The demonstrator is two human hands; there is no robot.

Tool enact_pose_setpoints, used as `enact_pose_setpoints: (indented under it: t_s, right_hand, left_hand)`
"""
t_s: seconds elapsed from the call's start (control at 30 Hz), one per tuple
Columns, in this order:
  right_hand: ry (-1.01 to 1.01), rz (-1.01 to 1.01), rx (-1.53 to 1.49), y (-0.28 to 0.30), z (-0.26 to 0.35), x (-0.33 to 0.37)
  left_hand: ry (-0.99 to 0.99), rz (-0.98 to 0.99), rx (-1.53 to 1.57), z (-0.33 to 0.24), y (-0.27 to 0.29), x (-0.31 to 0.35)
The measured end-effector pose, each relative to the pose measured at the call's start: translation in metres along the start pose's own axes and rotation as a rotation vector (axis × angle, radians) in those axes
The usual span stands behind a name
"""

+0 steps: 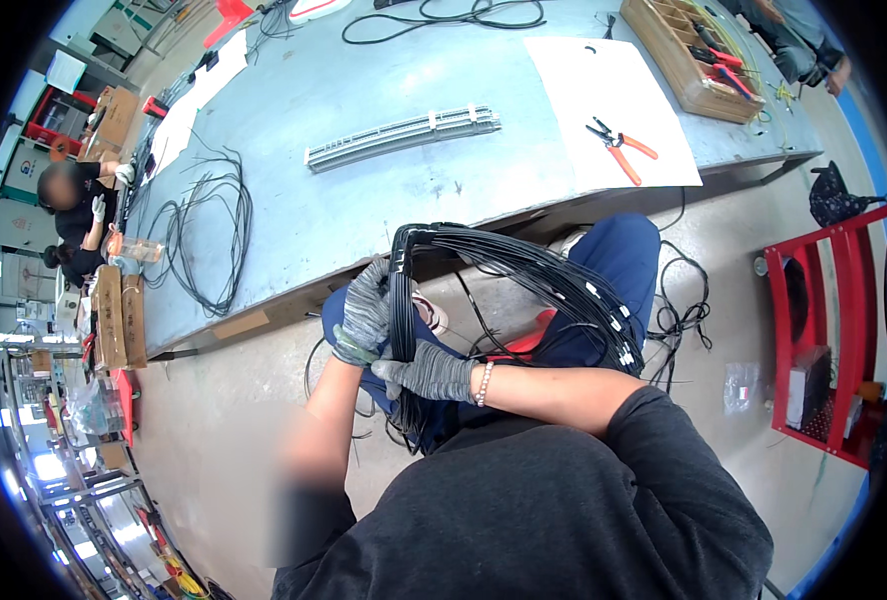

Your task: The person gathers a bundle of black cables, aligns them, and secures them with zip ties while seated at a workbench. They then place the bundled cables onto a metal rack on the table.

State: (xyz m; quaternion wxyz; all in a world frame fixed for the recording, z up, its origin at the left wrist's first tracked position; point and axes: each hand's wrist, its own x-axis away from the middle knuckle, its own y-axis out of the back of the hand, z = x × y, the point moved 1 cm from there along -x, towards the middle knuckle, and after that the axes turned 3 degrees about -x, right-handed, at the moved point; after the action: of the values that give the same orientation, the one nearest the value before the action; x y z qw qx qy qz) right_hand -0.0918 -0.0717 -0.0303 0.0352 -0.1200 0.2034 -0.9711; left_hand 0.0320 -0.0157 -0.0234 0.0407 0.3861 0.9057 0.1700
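Observation:
A thick bundle of black cables (524, 250) lies across my lap, bent sharply near the table's edge, with small white labels along its right part. My left hand (366, 312), in a grey knit glove, is closed around the bundle's left side just below the bend. Lower down, my right hand (429, 374), gloved the same way, grips the downward run of the cables, its thumb toward the left. Loose cable ends hang between my legs below the right hand. The fingers of both hands are partly hidden by the bundle.
On the grey table (384, 210) lie slotted grey strips (404, 138), coiled black cables (204, 230) and orange-handled wire strippers (624, 150) on white paper. A wooden toolbox (694, 60) stands at far right. A red cart (834, 330) is on my right. Co-workers (74, 200) are at left.

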Motion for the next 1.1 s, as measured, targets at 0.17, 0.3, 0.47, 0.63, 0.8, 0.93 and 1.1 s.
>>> enact_pose_setpoints:
  t_s: [0.17, 0.3, 0.47, 0.63, 0.8, 0.93, 1.1]
  right_hand:
    - [-0.007, -0.216, -0.061, 0.007, 0.018, 0.004]
    - [0.087, -0.291, -0.009, 0.02, 0.044, 0.004]
    - [0.167, -0.423, 0.367, 0.031, 0.021, -0.009]
    - [0.081, -0.439, 0.642, 0.039, 0.029, -0.006]
    - [0.064, -0.498, 0.819, 0.037, 0.055, -0.009]
    - [-0.032, -0.453, 0.922, 0.039, 0.066, -0.009]
    - [0.148, -0.268, 0.303, 0.05, 0.046, -0.01]
  left_hand:
    - [-0.002, 0.02, 0.098, -0.005, -0.008, 0.005]
    - [-0.098, 0.143, -0.331, -0.014, 0.018, 0.007]
    - [-0.342, -0.033, -0.711, -0.053, 0.033, 0.015]
    - [-0.142, -0.099, -0.616, -0.04, 0.041, 0.024]
    - [0.029, -0.009, -0.32, -0.083, 0.007, 0.031]
    - [0.064, -0.029, -0.183, -0.079, 0.012, 0.028]
    - [0.268, 0.008, 0.099, -0.08, 0.029, 0.018]
